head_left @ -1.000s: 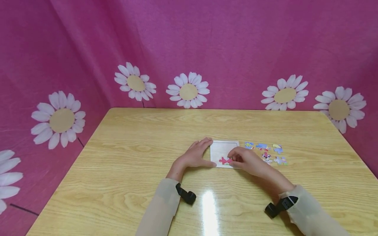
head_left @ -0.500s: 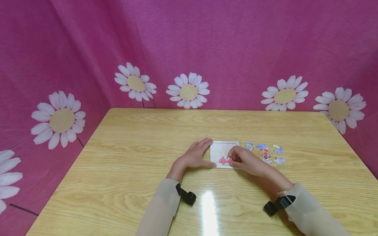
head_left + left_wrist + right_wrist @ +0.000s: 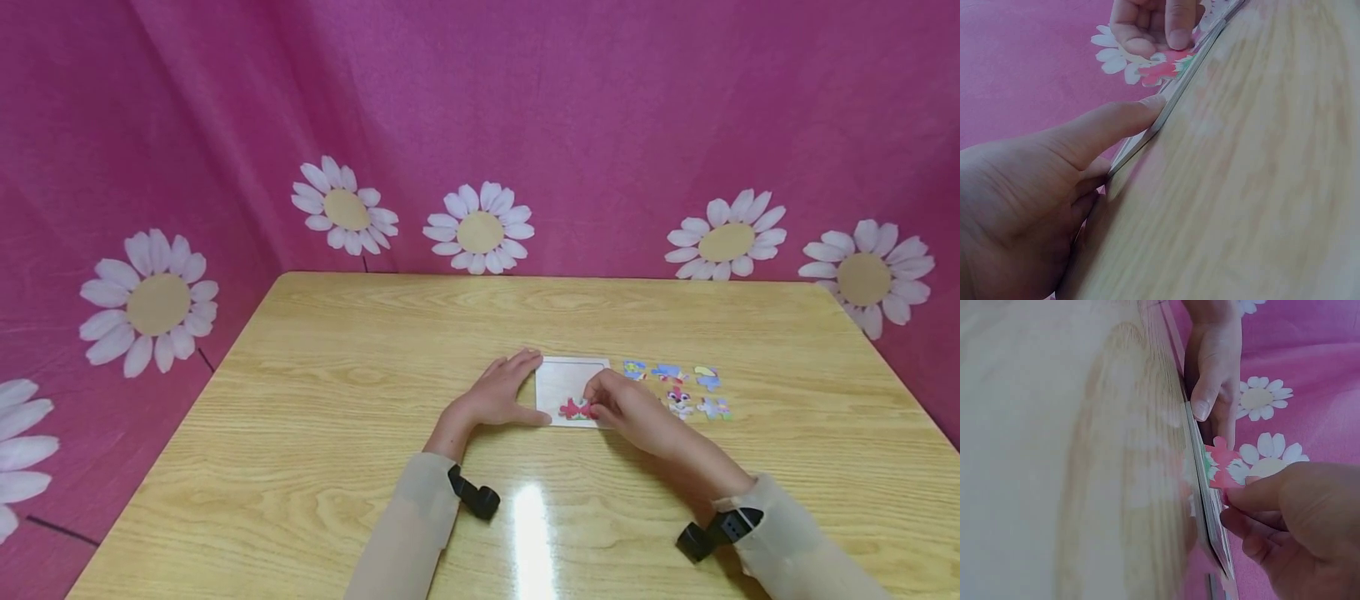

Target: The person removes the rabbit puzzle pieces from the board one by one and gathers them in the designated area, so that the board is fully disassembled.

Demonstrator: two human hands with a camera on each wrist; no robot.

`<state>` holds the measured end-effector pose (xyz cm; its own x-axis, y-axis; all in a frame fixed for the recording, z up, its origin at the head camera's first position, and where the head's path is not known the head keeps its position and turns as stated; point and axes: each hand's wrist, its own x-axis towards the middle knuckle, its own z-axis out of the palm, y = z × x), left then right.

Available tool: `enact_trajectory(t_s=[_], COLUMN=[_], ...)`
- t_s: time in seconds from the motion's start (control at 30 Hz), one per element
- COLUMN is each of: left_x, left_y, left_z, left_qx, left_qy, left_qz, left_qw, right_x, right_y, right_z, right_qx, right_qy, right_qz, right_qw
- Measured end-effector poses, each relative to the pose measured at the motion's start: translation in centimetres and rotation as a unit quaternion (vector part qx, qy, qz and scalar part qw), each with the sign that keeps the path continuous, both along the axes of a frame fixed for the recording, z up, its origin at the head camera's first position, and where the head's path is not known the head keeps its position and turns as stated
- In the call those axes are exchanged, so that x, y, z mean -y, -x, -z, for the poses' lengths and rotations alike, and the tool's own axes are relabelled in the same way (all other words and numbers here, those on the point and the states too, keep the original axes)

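Observation:
A thin white puzzle board [image 3: 558,379] lies on the table with a dark line framing its surface. My left hand [image 3: 498,392] rests at its left side, the thumb on the near corner and the extended fingers by the far corner. Over the board's near part, thumb and fingers of my right hand [image 3: 633,408] pinch a red puzzle piece [image 3: 574,409]. White and green patches show on this red piece [image 3: 1222,465] in the right wrist view. My right fingers cover part of it, and whether it is one piece or two joined I cannot tell.
Right of the board lie several loose puzzle pieces, among them one with an animal face [image 3: 678,400], a blue one with yellow [image 3: 707,377] and a pale blue one [image 3: 714,407]. Behind the wooden table [image 3: 360,358] hangs a pink curtain [image 3: 585,125] with daisies.
My right hand and the red puzzle piece have shifted slightly to the right over the board. The left hand keeps its place at the board's left side.

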<state>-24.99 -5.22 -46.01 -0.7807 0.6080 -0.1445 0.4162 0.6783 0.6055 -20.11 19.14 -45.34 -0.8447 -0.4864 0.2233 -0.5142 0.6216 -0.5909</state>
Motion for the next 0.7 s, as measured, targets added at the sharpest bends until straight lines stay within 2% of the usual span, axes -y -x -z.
enact_trajectory(t_s=[0.4,0.7], left_x=[0.0,0.0], left_y=[0.0,0.0], left_z=[-0.1,-0.1], left_qx=[-0.003,-0.001], left_qy=[0.004,0.001], left_qz=[0.004,0.005], left_qw=[1.0000,1.0000], right_x=[-0.3,-2.0], right_y=[-0.3,-1.1], right_z=[0.0,-0.2], right_qx=[0.006,0.001], right_qy=[0.032,0.046], right_qz=[0.018,0.024], right_qw=[0.9993,0.9986])
